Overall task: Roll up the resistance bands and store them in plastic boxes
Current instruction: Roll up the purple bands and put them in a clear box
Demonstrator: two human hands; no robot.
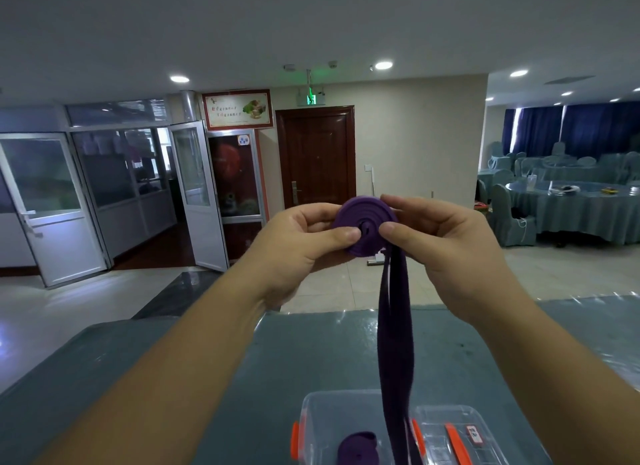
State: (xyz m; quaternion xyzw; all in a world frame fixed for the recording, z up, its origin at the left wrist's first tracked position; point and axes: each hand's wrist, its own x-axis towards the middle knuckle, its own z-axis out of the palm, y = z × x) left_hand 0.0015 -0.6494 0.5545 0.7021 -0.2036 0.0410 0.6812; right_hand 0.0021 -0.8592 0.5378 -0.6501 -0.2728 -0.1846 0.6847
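Observation:
I hold a partly rolled purple resistance band (pixel 363 218) up in front of me, above the table. My left hand (pixel 304 246) grips the coil's left side with its thumb on the face. My right hand (pixel 446 242) pinches the right side, thumb near the centre. The unrolled tail (pixel 394 343) hangs straight down toward a clear plastic box (pixel 311 416) with orange latches at the bottom edge. Another rolled purple band (pixel 356 447) lies inside that box.
A clear lid (pixel 450 433) with an orange clip lies right of the box on the blue-grey table (pixel 294 353). Beyond the table is tiled floor, a brown door, glass doors at left, and a covered round table with chairs (pixel 568 201) at right.

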